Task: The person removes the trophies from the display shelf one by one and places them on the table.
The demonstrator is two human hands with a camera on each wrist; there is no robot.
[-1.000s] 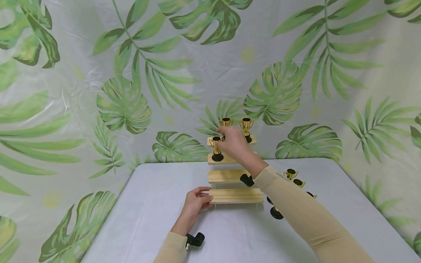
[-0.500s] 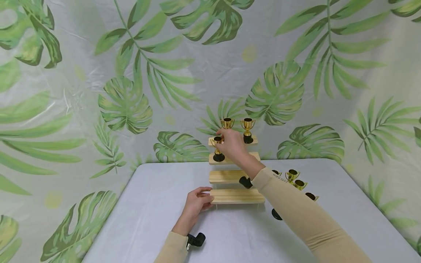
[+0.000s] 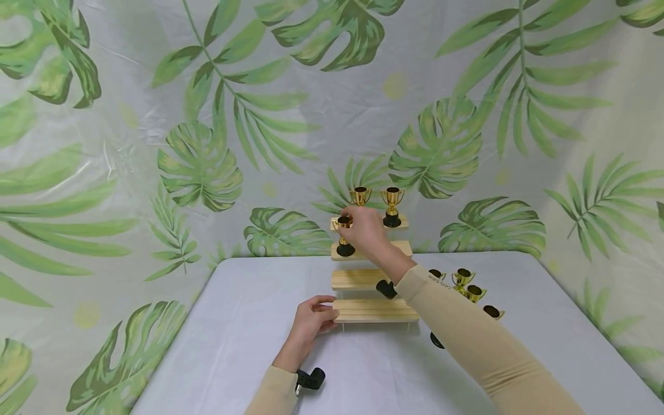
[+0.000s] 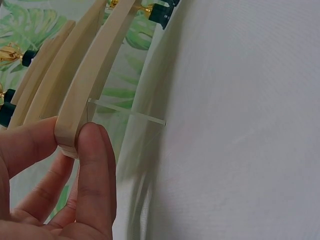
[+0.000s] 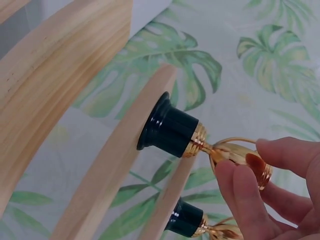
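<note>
A wooden tiered stand with several steps stands on the table. My left hand pinches the left end of its lowest step between thumb and fingers. My right hand holds a small gold trophy cup by its cup and handle. The trophy's black base rests on the left part of the second step from the top. Two more trophies, a left one and a right one, stand on the top step; my right hand partly hides the left one.
Several gold trophies stand on the white-covered table right of the stand, partly hidden by my right sleeve. A leaf-patterned sheet hangs close behind. Thin clear legs support the stand.
The view has shifted slightly. Both hands keep their places, the left on the stand and the right on the trophy; my right forearm has drawn slightly leftward, uncovering more of the trophies behind it.
</note>
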